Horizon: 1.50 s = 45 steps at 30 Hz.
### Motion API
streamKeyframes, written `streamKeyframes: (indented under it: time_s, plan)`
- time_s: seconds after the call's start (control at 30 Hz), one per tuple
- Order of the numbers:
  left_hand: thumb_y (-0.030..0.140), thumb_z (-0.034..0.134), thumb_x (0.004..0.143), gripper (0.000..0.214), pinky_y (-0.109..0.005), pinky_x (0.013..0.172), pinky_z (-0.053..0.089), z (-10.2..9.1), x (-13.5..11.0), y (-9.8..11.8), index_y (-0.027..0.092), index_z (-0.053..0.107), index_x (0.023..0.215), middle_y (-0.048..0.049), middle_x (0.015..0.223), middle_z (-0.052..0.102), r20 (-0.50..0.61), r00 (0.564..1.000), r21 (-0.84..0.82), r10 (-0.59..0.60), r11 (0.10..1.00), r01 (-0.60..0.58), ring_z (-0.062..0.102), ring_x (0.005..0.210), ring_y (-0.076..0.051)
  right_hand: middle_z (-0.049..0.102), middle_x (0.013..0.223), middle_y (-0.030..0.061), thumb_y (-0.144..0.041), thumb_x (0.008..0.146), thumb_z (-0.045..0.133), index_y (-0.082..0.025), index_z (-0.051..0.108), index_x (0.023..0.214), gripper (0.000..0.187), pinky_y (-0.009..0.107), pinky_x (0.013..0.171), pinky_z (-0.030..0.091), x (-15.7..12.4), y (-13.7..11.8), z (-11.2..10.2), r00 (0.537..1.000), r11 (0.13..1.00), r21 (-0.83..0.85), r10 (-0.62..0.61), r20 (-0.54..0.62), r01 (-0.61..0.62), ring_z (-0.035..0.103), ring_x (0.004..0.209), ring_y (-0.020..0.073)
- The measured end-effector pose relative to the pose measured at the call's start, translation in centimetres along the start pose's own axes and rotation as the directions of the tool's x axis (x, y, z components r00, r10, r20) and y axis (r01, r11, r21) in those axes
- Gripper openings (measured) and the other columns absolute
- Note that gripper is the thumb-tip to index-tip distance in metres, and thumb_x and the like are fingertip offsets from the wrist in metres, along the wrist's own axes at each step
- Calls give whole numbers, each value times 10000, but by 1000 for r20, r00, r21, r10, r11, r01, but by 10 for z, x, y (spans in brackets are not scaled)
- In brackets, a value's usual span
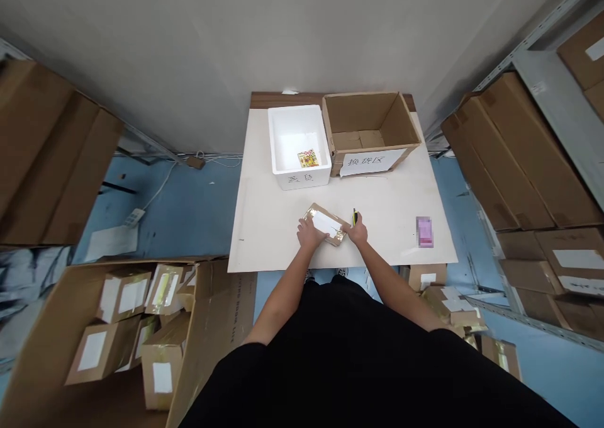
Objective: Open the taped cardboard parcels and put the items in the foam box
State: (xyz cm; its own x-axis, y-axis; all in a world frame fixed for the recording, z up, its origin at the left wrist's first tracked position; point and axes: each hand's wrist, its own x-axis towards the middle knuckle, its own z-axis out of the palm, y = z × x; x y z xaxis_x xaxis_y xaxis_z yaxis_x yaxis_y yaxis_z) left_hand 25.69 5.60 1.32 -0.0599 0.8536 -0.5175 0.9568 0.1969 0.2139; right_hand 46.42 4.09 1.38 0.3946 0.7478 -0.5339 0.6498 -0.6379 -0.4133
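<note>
A small taped cardboard parcel [326, 224] with a white label lies on the white table [264, 220] in front of me. My left hand [307, 233] rests closed on its left end, holding it down. My right hand [358, 230] is at its right end, gripping a small yellow and black tool [354, 216], likely a cutter, whose tip sits beside the parcel's edge.
A white foam box [299, 146] with a colourful item inside and an open cardboard box [369, 129] with a paper sign stand at the table's back. A pink item [425, 231] lies at the right. A large carton of parcels [127, 327] sits on the floor left; stacked cartons fill shelves on both sides.
</note>
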Motion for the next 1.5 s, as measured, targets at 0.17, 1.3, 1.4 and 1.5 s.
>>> streamKeyframes:
  time_s: [0.17, 1.3, 1.4, 1.5]
  plan:
    - [655, 526, 1001, 918, -481, 1064, 501, 22, -35, -9, 143, 239, 1707, -287, 1592, 429, -1, 993, 41, -119, 992, 119, 448, 1428, -427, 763, 1218, 156, -358, 850, 807, -188, 217, 1713, 1059, 304, 824, 524, 31, -13, -8, 988, 992, -47, -115, 101, 120, 729, 1121, 314]
    - [194, 742, 934, 618, -403, 1130, 462, 19, -28, 48, 305, 525, 1502, -143, 1650, 485, 104, 970, 133, 219, 964, -232, 437, 1552, -316, 565, 659, -106, -296, 1060, 472, -292, 456, 1527, 467, 186, 543, 537, 0, 77, -12, 870, 846, 522, -334, 363, 108, 572, 454, 102]
    - [240, 773, 931, 618, -392, 1098, 472, 17, -29, 50, 307, 533, 1496, -167, 1632, 483, 111, 975, 127, 193, 970, -207, 531, 1477, -330, 545, 644, -109, -314, 1065, 501, -293, 479, 1500, 436, 184, 540, 533, -3, 74, -15, 869, 858, 507, -310, 386, 82, 563, 454, 102]
    - [279, 776, 942, 606, -380, 1075, 474, 16, -29, 50, 306, 528, 1494, -172, 1622, 479, 111, 975, 134, 191, 969, -206, 571, 1435, -326, 530, 630, -106, -271, 1068, 490, -290, 491, 1490, 422, 173, 534, 519, -8, 71, -21, 868, 864, 497, -308, 391, 82, 556, 458, 102]
